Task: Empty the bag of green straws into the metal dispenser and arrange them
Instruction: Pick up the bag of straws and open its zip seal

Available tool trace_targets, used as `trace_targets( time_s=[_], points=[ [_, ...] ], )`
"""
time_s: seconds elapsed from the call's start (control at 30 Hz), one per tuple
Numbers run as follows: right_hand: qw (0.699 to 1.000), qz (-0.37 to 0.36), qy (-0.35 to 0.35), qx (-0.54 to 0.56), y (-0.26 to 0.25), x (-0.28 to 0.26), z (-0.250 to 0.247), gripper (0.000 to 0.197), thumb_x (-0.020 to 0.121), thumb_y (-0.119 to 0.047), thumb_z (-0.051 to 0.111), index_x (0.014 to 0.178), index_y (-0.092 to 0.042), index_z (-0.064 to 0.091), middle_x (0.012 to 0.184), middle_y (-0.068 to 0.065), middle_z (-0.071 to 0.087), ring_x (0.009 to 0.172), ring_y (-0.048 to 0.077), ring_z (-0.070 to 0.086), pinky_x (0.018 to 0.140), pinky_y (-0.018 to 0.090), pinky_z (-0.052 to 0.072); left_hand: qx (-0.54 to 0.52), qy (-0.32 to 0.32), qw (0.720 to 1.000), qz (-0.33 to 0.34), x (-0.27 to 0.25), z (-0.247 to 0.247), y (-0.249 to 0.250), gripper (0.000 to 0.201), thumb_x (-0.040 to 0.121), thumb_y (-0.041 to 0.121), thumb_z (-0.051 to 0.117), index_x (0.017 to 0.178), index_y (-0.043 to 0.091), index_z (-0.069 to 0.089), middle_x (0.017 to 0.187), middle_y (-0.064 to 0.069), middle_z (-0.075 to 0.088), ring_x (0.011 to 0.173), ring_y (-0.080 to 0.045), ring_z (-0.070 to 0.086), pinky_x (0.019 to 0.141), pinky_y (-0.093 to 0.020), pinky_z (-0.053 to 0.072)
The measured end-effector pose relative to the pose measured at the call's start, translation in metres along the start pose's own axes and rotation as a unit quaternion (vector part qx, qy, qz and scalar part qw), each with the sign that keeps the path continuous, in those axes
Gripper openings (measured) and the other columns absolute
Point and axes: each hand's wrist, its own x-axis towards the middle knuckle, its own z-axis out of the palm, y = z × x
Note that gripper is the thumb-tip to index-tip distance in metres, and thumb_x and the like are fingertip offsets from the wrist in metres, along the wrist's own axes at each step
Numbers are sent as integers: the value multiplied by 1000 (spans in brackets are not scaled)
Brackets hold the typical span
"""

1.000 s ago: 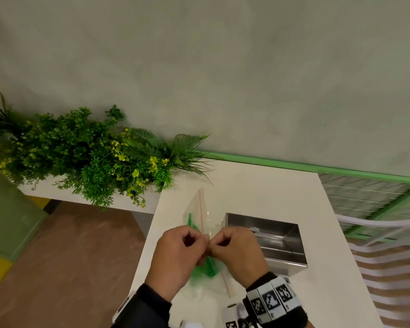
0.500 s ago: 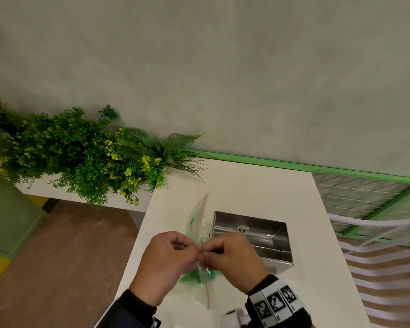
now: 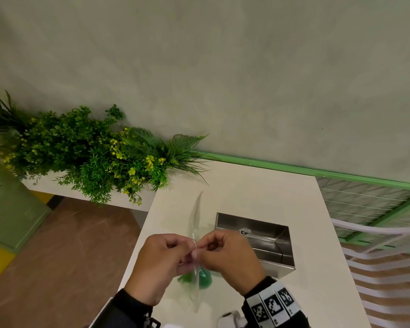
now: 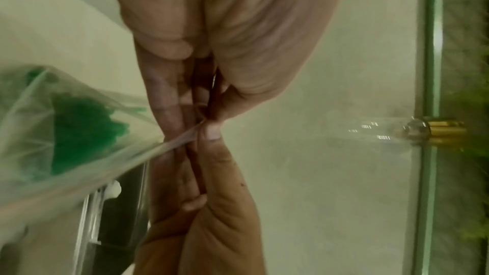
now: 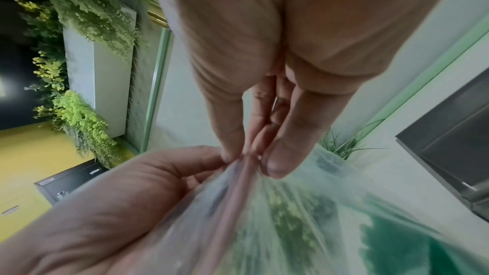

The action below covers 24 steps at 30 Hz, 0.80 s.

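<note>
A clear zip bag [image 3: 195,275] with green straws [image 3: 202,279] bunched low inside hangs over the white table [image 3: 258,192]. My left hand [image 3: 161,259] and right hand [image 3: 225,256] meet at its top edge, each pinching one side of the zip strip [image 5: 246,166]. The green straws [image 4: 82,131] show through the plastic in the left wrist view, and the bag [image 5: 304,216] fills the lower right wrist view. The open metal dispenser [image 3: 256,240] stands just right of my hands; its inside shows bare metal and a small label.
A planter of green and yellow foliage [image 3: 85,155] runs along the wall to the left. A green rail [image 3: 317,172] borders the table's far edge. A white slatted chair [image 3: 384,268] stands to the right. Brown floor [image 3: 57,252] lies left of the table.
The view has shifted a little, so dispenser and hands sit slightly lower left. The bag has turned edge-on, and both hands' pinch has closed tighter at its top strip.
</note>
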Motion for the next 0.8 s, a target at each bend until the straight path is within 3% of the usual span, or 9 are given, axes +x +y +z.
trace_targets(
  time_s=[0.1,0.23,0.3,0.37,0.43,0.53,0.67,0.8],
  points=[
    [1000,8,12,0,-1,2,3,13,75,-15,88,84,-12,78,71,5,75,63,15,70,72,45,67,-26,-14,999,-17,2,-3,-4,14,94,-4,66,85,-9,77,69,-16,71,58,-18,69,59,-30,61],
    [1000,22,7,5,-5,0,6,8,80,-9,83,87,-10,80,81,17,79,75,37,78,77,54,65,-19,-8,1000,-14,2,-4,-7,13,92,-5,69,82,-6,78,71,-19,74,60,-20,70,58,-29,61],
    [998,36,-14,41,-7,0,5,10,82,-6,82,91,-8,80,86,19,80,84,41,78,83,54,65,-35,-8,999,-25,4,-7,-7,10,89,-6,72,81,-6,78,76,-24,74,63,-25,70,58,-31,61],
    [997,36,-36,64,-9,0,4,13,81,-8,85,92,-9,81,88,19,80,87,39,79,86,51,65,-46,-8,998,-29,5,-10,-5,6,86,-7,74,82,-6,78,79,-25,75,66,-29,70,60,-33,62],
    [997,25,-40,63,-10,-2,5,22,73,-14,92,91,-10,81,88,18,80,81,29,78,83,45,66,-50,-11,998,-27,5,-10,-4,4,86,-5,74,84,-7,77,81,-25,77,71,-32,75,61,-34,64],
    [999,24,-11,18,-10,-1,7,21,70,-13,90,87,-9,79,84,19,78,69,19,73,75,43,66,-43,-15,999,-23,5,-9,-4,11,91,-3,71,83,-6,78,73,-19,74,66,-25,72,62,-35,63],
    [998,54,-1,20,-9,0,8,10,75,-8,79,85,-7,80,78,17,80,74,32,80,78,50,67,-16,-26,999,-9,3,-9,-7,18,94,-4,66,80,-7,76,68,-22,68,64,-29,69,63,-37,62],
    [998,57,6,10,-8,2,6,6,78,-2,74,82,-5,78,75,16,79,67,27,77,74,46,67,4,-4,1000,9,1,-8,-8,16,95,-6,64,81,-8,72,67,-20,69,57,-24,67,59,-36,61]
  ],
)
